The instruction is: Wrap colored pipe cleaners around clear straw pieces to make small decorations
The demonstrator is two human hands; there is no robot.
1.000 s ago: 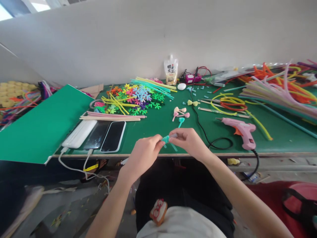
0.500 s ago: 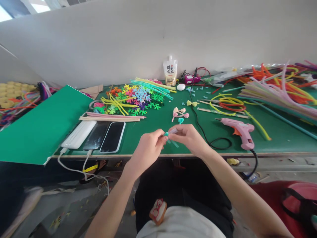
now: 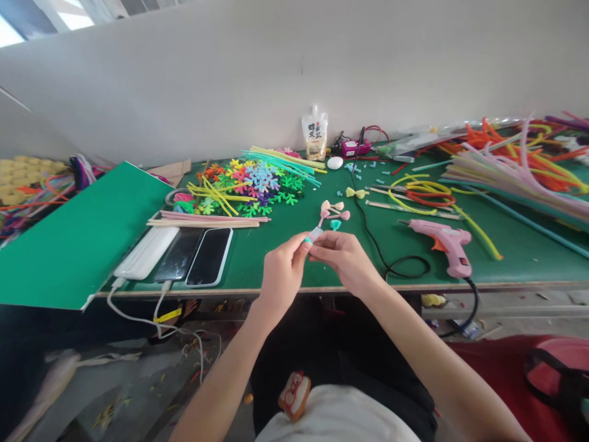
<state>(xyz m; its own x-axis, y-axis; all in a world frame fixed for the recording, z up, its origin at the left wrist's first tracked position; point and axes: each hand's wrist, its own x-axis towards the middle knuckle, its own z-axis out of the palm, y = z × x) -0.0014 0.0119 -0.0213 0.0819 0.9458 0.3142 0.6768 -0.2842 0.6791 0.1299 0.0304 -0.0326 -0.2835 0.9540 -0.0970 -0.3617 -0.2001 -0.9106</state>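
Close together above the table's front edge, both my hands are closed in pinches, fingertips nearly touching. My left hand (image 3: 284, 264) grips a small teal fuzzy piece (image 3: 308, 240) between thumb and forefinger. My right hand (image 3: 343, 255) has its thumb and fingers on a small whitish, see-through strip (image 3: 315, 234) that sticks up beside the teal piece. Whether the two touch is hidden by the fingers. Just beyond lie another teal piece (image 3: 335, 225), several pink and cream fuzzy pieces (image 3: 344, 215) and a yellow bow-shaped piece (image 3: 357, 193).
A pink glue gun (image 3: 442, 239) lies at the right, its black cord (image 3: 473, 307) hanging over the edge. Two phones, the nearer one white-edged (image 3: 210, 256), and a white power bank (image 3: 146, 252) lie left. Behind are colourful snowflake shapes (image 3: 264, 178), a pouch (image 3: 315, 135) and pipe cleaners (image 3: 506, 178).
The whitish strip has turned more upright and now stands between my fingertips, by the teal piece. My right hand has shifted slightly left and its fingers have re-gripped.
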